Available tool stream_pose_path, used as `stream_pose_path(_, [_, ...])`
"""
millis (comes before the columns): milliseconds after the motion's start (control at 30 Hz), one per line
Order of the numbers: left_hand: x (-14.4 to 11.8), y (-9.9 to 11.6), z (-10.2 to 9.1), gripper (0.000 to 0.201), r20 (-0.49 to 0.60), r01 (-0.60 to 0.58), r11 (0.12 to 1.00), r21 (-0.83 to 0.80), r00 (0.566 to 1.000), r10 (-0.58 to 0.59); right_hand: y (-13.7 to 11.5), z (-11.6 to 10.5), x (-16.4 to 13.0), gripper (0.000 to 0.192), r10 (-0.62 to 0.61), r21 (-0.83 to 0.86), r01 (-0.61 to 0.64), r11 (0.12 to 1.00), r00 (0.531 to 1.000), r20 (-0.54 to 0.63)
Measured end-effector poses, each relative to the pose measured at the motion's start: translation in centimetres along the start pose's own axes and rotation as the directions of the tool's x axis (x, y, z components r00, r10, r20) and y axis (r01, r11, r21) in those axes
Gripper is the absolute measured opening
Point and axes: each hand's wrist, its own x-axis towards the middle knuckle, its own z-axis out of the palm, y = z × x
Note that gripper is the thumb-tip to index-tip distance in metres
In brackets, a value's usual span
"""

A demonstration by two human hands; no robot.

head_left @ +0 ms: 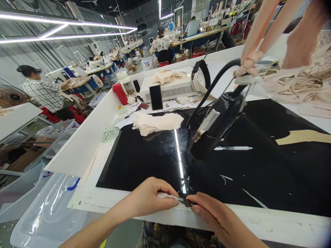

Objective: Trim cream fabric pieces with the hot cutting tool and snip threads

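My left hand (152, 197) is closed at the table's front edge, pinching a thin white piece (165, 195), perhaps fabric or paper, between thumb and fingers. Just to the right, my right hand (213, 210) is closed on a small dark pointed tool (187, 202). Its tip meets the white piece; most of the tool is hidden, so its exact kind does not show. Beyond both hands lies a glossy black mat (152, 165). Thin white scraps (254, 198) and a white pen (234, 148) rest on it.
A black taped device (219, 127) hangs over the mat from peach straps (261, 41). Behind are stacked cream fabric pieces (157, 124), a phone (156, 97), a red bottle (120, 93) and a white box (173, 88). More fabric (305, 84) is heaped right. Co-workers sit farther off.
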Motion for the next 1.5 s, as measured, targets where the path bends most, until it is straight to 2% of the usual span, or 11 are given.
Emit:
stream_pose_path(500, [-0.2, 0.1, 0.4, 0.016, -0.039, -0.019, 1.000, 0.011, 0.999, 0.020, 0.6, 0.0, 0.0, 0.039, -0.011, -0.001, 0.011, 1.000, 1.000, 0.011])
stream_pose_path(700, [-0.3, 0.1, 0.5, 0.017, -0.036, -0.017, 1.000, 0.019, 0.999, 0.017, 0.1, 0.0, 0.2, 0.040, -0.043, -0.021, 0.045, 0.999, 0.996, 0.075])
stream_pose_path(967, [-0.1, 0.0, 0.7, 0.017, -0.040, -0.055, 0.998, 0.005, 0.998, 0.055, -0.3, 0.4, 0.2, 0.036, -0.054, -0.007, 0.055, 0.998, 0.998, 0.029])
stream_pose_path(1167, [-0.1, 0.0, 1.2, 0.020, -0.055, -0.096, 0.995, 0.026, 0.994, 0.097, -0.2, 0.2, 0.3, 0.038, -0.051, -0.010, 0.052, 0.999, 0.995, 0.090])
stream_pose_path(1500, [0.1, 0.2, 1.5, 0.019, -0.051, -0.092, 0.995, 0.024, 0.994, 0.093, 0.0, 0.0, -0.1, 0.035, -0.019, -0.012, 0.019, 1.000, 0.999, 0.026])
